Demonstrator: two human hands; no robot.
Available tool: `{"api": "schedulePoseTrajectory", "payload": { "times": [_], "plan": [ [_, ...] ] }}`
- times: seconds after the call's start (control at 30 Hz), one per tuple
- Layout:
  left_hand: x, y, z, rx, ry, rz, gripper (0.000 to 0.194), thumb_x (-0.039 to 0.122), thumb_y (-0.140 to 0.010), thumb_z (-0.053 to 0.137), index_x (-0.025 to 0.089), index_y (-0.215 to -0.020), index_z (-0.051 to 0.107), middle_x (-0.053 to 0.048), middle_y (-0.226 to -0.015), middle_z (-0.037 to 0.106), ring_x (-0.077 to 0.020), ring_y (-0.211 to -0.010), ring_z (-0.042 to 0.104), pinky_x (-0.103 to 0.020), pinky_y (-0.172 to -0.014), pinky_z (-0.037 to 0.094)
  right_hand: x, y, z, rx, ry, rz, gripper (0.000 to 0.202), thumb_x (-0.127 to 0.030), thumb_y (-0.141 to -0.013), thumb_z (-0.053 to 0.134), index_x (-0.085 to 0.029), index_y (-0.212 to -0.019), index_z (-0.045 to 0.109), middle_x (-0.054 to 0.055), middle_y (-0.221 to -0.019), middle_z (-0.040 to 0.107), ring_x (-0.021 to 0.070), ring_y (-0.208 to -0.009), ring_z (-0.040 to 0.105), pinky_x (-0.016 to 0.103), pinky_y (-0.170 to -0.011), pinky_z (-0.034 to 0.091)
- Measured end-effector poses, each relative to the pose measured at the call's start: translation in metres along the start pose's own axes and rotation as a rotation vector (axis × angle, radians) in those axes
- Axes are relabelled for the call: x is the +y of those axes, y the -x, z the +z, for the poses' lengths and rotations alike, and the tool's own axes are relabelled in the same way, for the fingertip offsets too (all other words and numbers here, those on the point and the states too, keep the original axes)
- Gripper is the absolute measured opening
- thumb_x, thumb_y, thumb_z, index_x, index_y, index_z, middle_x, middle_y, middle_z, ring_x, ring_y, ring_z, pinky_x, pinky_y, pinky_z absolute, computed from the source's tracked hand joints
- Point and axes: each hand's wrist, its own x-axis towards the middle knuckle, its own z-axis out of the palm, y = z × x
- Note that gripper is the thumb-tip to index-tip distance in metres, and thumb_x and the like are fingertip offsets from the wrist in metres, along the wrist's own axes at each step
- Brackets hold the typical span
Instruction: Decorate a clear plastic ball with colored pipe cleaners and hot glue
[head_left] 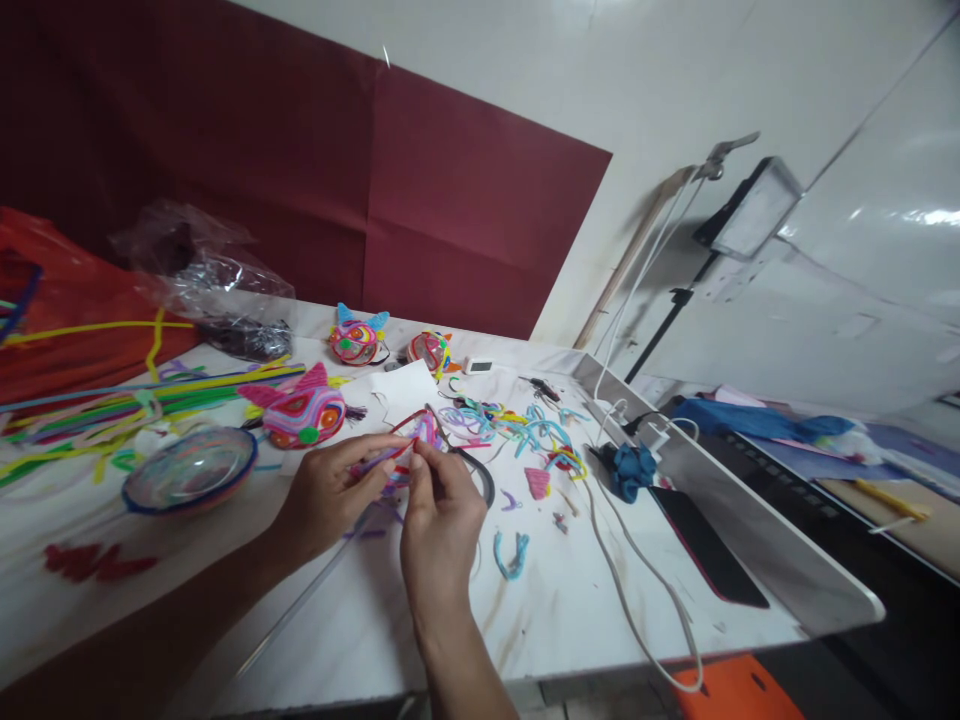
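Observation:
Over the middle of the table, both hands work close together. Between the fingertips of my left hand (330,490), thumb and fingers closed, is a purple and red pipe cleaner (388,456). My right hand (444,515) pinches the red part at its other side. Behind the fingertips is a pink and purple piece (427,428), partly hidden by the hands. Left of my left hand stands a cat mask of coiled pipe cleaners (304,412) with pink ears. A clear bowl with a blue rim (191,470) lies nearer the left.
Two smaller colourful masks, one with blue ears (358,338), stand at the back. Loose pipe cleaner scraps (517,425) spread to the right. A phone (712,547), a white cable (611,560) and a blue scrunchie (632,470) lie by the raised right edge. Long stems (202,395) lie left.

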Motion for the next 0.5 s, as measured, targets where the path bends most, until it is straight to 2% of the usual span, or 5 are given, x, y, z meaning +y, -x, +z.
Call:
{"api": "schedulePoseTrajectory", "payload": {
  "times": [0.23,0.4,0.5],
  "plan": [
    [0.006,-0.001,0.000,0.021,0.003,-0.009,0.029,0.031,-0.082,0.063,0.020,-0.104,0.078,-0.009,-0.103,0.080,-0.0232,-0.085,0.075,-0.029,-0.071,0.062,-0.002,-0.003,0.000,-0.026,-0.025,0.027,0.025,-0.022,-0.091,0.054,-0.014,-0.095,0.077,0.010,-0.088,0.074,0.0216,-0.082,0.071,0.034,-0.075,0.056],
    [0.006,-0.002,0.001,0.008,0.079,-0.091,0.031,0.033,-0.080,0.064,0.017,-0.104,0.077,-0.008,-0.087,0.079,-0.0195,-0.062,0.071,-0.027,-0.055,0.059,0.003,-0.011,-0.004,-0.097,-0.014,-0.005,0.023,-0.022,-0.088,0.056,-0.015,-0.092,0.078,0.009,-0.082,0.073,0.0218,-0.076,0.069,0.033,-0.070,0.055],
    [0.007,-0.002,0.001,-0.014,0.110,-0.126,0.034,0.033,-0.081,0.064,0.016,-0.107,0.076,-0.008,-0.084,0.078,-0.0177,-0.058,0.069,-0.027,-0.052,0.058,0.005,-0.013,-0.008,-0.094,-0.009,0.045,0.018,-0.022,-0.086,0.060,-0.016,-0.090,0.076,0.006,-0.078,0.074,0.0203,-0.071,0.069,0.031,-0.067,0.055]
  ]
}}
